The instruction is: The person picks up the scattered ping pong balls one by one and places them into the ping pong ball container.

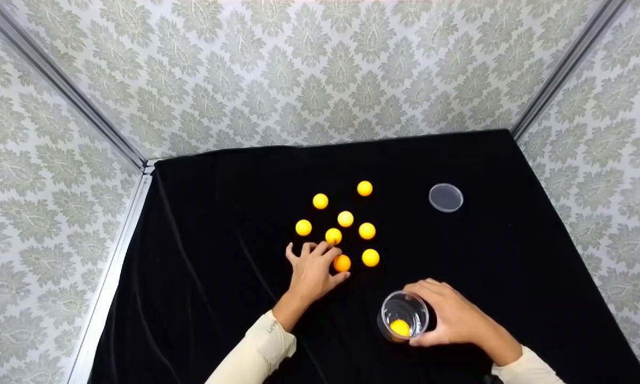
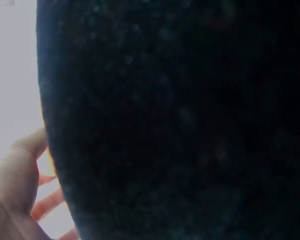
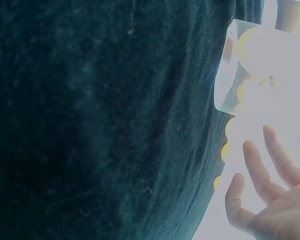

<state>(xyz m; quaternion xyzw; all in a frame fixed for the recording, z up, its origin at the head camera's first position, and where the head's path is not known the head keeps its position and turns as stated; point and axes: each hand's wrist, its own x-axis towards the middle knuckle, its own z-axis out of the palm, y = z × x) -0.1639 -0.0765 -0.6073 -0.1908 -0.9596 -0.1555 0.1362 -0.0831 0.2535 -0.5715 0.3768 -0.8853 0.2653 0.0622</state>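
Observation:
My left hand (image 1: 310,273) reaches over the black cloth, its thumb and index finger around an orange ball (image 1: 342,263). Another ball (image 1: 333,236) lies right by the tips of its other fingers. In the left wrist view the left hand (image 2: 15,185) shows at the lower left edge, with a sliver of orange between thumb and fingers. My right hand (image 1: 453,314) holds a clear cup (image 1: 383,308) between thumb and fingers near the rim; inside the cup lies a ball (image 1: 400,327). The right wrist view shows several of its fingers (image 3: 260,172) stretched out beside the cup (image 3: 225,75).
Several more orange balls, such as one (image 1: 370,258) nearest the cup and one (image 1: 365,188) at the back, lie scattered on the black cloth (image 1: 218,213). A round clear lid (image 1: 446,198) lies at the back right. Patterned walls (image 1: 320,80) enclose the table.

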